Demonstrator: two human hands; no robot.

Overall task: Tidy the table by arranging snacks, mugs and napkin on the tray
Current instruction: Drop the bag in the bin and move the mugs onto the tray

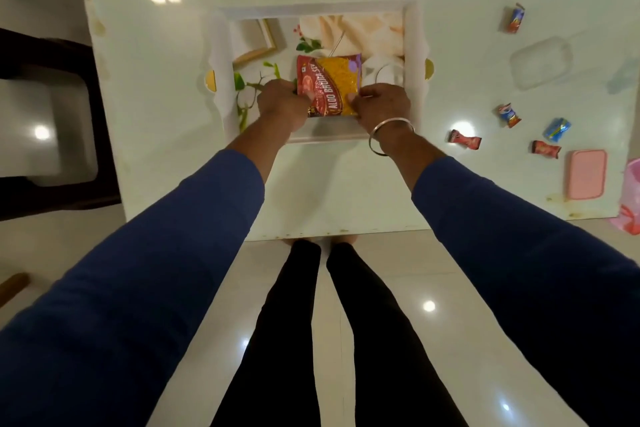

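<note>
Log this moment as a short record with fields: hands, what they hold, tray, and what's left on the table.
left hand: grips snack packet's left edge
right hand: grips packet's right edge; bangle on wrist
snack packet: red and yellow, over the tray
tray: white rim, printed floor
table: five candies to the right, e.g.; clear box; pink lid

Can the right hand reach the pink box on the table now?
Probably not yet: the right hand holds the snack packet together with the left hand. Once freed, nothing blocks the way to the pink box.
</note>
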